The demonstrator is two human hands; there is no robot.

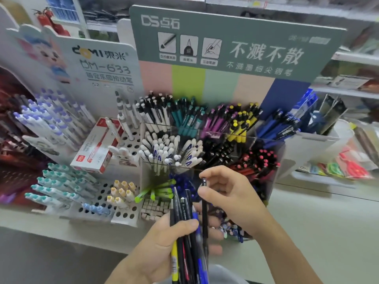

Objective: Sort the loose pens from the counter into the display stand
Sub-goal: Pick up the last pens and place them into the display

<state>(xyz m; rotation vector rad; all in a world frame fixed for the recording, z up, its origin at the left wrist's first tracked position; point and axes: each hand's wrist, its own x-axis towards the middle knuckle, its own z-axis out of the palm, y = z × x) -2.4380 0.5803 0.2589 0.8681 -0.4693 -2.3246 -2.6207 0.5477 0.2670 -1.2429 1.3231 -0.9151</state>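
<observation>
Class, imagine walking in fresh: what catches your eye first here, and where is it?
Front and centre, the left hand grips a bundle of pens while the right hand pinches a single black pen. Behind them, the clear display stand brims with colour-sorted pens beneath a green sign.

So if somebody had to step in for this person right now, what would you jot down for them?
Left hand grips a bundle of loose pens: black, blue, yellow, red.
Right hand pinches one black pen by its top, beside the bundle.
Display stand right ahead, its compartments already full of pens grouped by colour.
Left: place the black pen, then the whole bundle, each with its match.
</observation>
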